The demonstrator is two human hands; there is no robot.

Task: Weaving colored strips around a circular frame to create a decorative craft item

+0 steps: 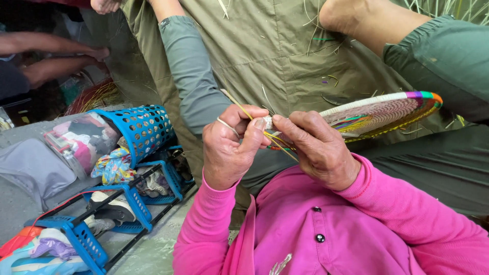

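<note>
Left hand [227, 147] pinches a thin straw strand [244, 109] at the near edge of the woven disc [379, 114]. Right hand [318, 147] grips that same edge. Disc lies tilted over the lap; blue basket [140, 127] well left of it.

Woven disc [379, 113]: white rim, then purple, green, orange edge bands; pinkish-white weave with yellow underneath. Straw [244, 109] in my fingers: pale yellow. My sleeves [402, 203]: bright pink. Basket [140, 128] and rack [84, 239]: blue, perforated. Cloth [265, 46] ahead: olive.
</note>
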